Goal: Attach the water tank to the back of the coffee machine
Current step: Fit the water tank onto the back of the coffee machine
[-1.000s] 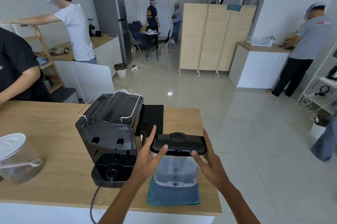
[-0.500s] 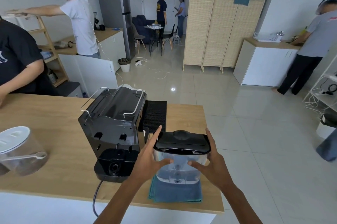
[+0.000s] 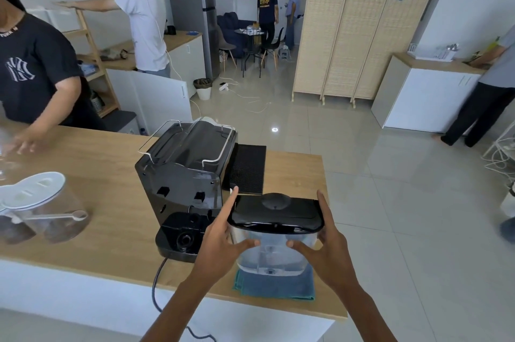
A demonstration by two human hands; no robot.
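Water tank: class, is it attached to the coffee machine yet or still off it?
Off it. The water tank is held between the left hand and right hand above a blue cloth, beside the coffee machine.

Clear water tank [image 3: 271, 254], black lid, upright, right of black coffee machine [image 3: 185, 183], unattached.

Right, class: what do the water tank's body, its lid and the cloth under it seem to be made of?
Water tank body: looks like clear plastic; you can see through the wall to parts inside.
Lid: probably glossy black plastic; it shows bright reflections.
Cloth: seems a soft woven fabric, teal, matte, with folded layered edges.
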